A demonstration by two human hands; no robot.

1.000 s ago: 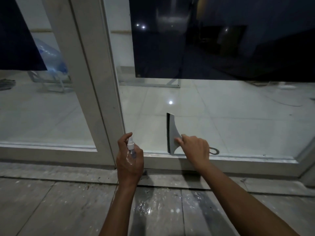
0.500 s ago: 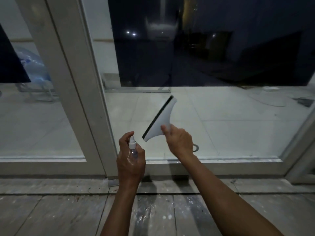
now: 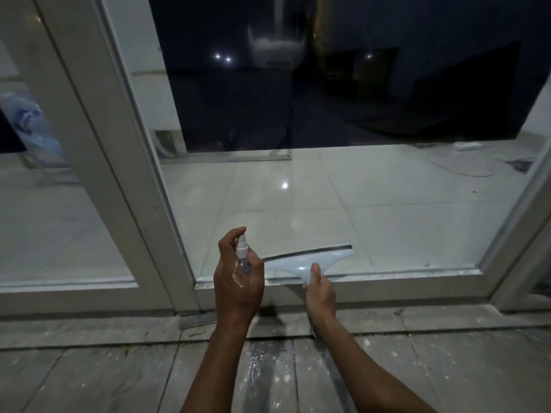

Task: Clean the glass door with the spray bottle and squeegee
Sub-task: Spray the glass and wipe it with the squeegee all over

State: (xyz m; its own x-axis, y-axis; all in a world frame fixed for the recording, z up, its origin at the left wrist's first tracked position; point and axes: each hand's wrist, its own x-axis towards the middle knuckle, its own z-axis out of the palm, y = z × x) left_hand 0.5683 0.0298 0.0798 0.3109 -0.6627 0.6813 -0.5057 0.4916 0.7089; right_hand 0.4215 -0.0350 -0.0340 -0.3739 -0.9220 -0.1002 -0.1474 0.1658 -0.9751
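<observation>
— Squeegee (image 3: 310, 259) first: where does it sit?

— Low on the glass door (image 3: 343, 210), just above the bottom rail of the white door frame (image 3: 387, 286); its dark rubber blade runs almost level along the top edge, rising slightly to the right; the white body narrows down into the handle.

— And who has it?

— The right hand (image 3: 319, 293) grasps the handle from below, thumb lying up the front of the white body; the forearm comes in from the lower right over the speckled grey floor (image 3: 89, 377).

— The other hand?

— The left hand (image 3: 238, 281) is wrapped round a small clear spray bottle (image 3: 242, 262), held upright just left of the squeegee's blade end; a finger curls over near the white nozzle; whether it touches the nozzle cannot be told.

— What lies past them?

— A white mullion (image 3: 98, 144) slants up to the left of the pane; through the glass shows a pale tiled floor (image 3: 372, 189) with a bright light reflection; farther back the room is dark, with small points of light; behind the left pane stands a bluish water jug (image 3: 29, 123).
</observation>
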